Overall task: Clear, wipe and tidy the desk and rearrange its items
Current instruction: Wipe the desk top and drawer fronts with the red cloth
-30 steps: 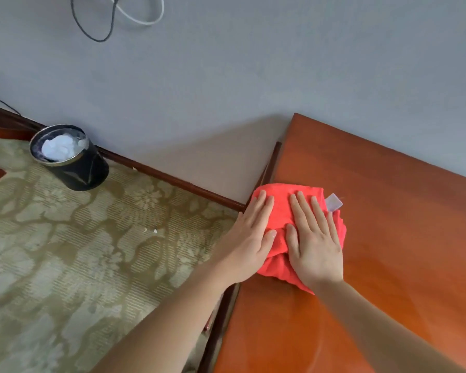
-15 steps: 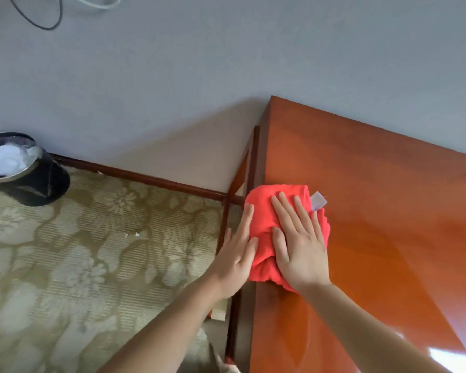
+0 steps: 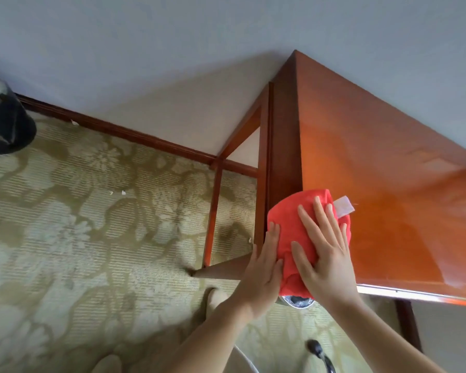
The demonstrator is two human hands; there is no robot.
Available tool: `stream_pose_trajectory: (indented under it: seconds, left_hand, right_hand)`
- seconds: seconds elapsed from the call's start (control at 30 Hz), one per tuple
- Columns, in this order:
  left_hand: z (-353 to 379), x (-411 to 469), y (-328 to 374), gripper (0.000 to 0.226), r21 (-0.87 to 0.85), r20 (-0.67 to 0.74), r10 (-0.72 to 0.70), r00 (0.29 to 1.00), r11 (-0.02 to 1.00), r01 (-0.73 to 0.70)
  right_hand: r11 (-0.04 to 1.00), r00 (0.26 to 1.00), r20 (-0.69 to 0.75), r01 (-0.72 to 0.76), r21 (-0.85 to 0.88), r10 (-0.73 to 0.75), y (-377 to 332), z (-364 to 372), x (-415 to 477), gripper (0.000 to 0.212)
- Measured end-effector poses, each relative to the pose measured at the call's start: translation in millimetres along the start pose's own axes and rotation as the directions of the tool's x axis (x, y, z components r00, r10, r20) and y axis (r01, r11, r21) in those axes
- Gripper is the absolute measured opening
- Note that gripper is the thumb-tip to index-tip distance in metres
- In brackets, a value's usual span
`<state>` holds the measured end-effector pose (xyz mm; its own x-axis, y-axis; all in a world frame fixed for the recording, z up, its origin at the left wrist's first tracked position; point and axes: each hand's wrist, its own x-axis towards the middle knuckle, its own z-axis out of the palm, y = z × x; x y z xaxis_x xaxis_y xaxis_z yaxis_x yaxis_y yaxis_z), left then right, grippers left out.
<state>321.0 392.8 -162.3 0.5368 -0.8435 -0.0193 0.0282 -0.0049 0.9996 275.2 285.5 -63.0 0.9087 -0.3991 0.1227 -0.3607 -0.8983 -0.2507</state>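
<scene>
Black waste bin [image 3: 6, 122] is seen far to the left of the desk [image 3: 388, 170], cut off by the frame, set on the patterned carpet [image 3: 92, 224] close to the dark baseboard [image 3: 119, 130] that runs along the grey wall [image 3: 172, 49] towards the desk's back corner. A thin wooden frame [image 3: 213, 211] is seen under the desk's left end.

At the desk's front left corner the left hand [image 3: 261, 275] is held open, fingers straight and together, and is pressed against the left side of a red cloth [image 3: 288, 224], just off the desk's left edge. Nothing is gripped by it. The cloth is bunched over that same corner, partly on the glossy top and partly overhanging the edge. The right hand [image 3: 323, 259] is laid flat on the cloth, fingers straight and spread, with nothing pinched or curled round. A white label [image 3: 343, 207] is shown at the cloth's far right edge, lying on the desk top.

Below the desk's corner a metal-rimmed object [image 3: 297, 301] is partly hidden by the cloth, and what it is cannot be told. A black plug [image 3: 316, 348] is seen on the floor in front of the desk.
</scene>
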Motion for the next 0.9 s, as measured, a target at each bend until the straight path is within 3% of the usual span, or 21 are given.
stream_pose_trajectory:
  seconds: [0.1, 0.27, 0.4, 0.9]
  left_hand:
    - [1, -4, -1, 0.057, -0.053, -0.015, 0.024, 1.000, 0.998, -0.024]
    - [-1, 14, -10, 0.061, -0.029, -0.021, 0.048, 0.999, 0.998, -0.049]
    - [-21, 56, -18, 0.060, 0.082, 0.022, 0.050, 0.999, 0.995, -0.051]
    - [-100, 233, -10, 0.063, 0.187, 0.039, 0.086, 0.996, 0.978, -0.092]
  right_hand:
    - [0.997, 0.996, 0.021, -0.083, 0.009, 0.083, -5, 1, -1, 0.063]
    - [0.994, 0.997, 0.062, -0.059, 0.089, 0.053, -2, -4, 19, 0.063]
    - [0.991, 0.996, 0.051, -0.083, 0.104, 0.078, 8, -2, 54, 0.063]
    - [0.995, 0.996, 0.033, -0.084, 0.056, 0.083, 60, 11, 232, 0.058]
